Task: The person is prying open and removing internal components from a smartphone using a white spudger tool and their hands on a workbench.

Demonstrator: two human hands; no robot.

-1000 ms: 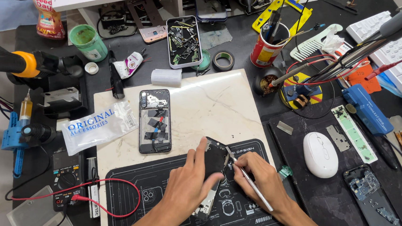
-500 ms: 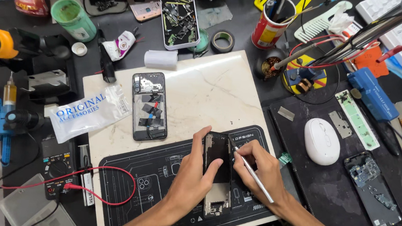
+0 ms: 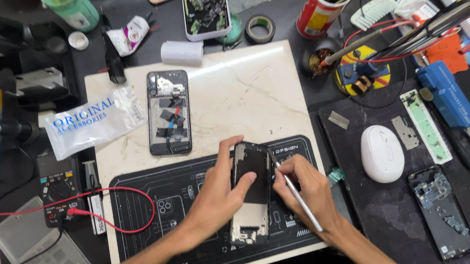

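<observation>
A cluttered dark workbench (image 3: pixel 383 225) is seen from above, with a pale marble slab (image 3: pixel 237 93) laid on it and a black repair mat (image 3: pixel 169 210) over the slab's near edge. Four opened phones are counted: one on the slab (image 3: pixel 169 112), one at the far edge (image 3: pixel 205 6), one at the right (image 3: pixel 442 211), and one on the mat (image 3: pixel 251 191). One white mouse (image 3: pixel 382 153) lies right of the slab. The phone on the mat is steadied by the left hand (image 3: pixel 217 194), half open, thumb pressed on it. A thin metal tool (image 3: pixel 297 192) is pinched in the closed fingers of the right hand (image 3: pixel 305 189), its tip at the phone's upper right edge.
</observation>
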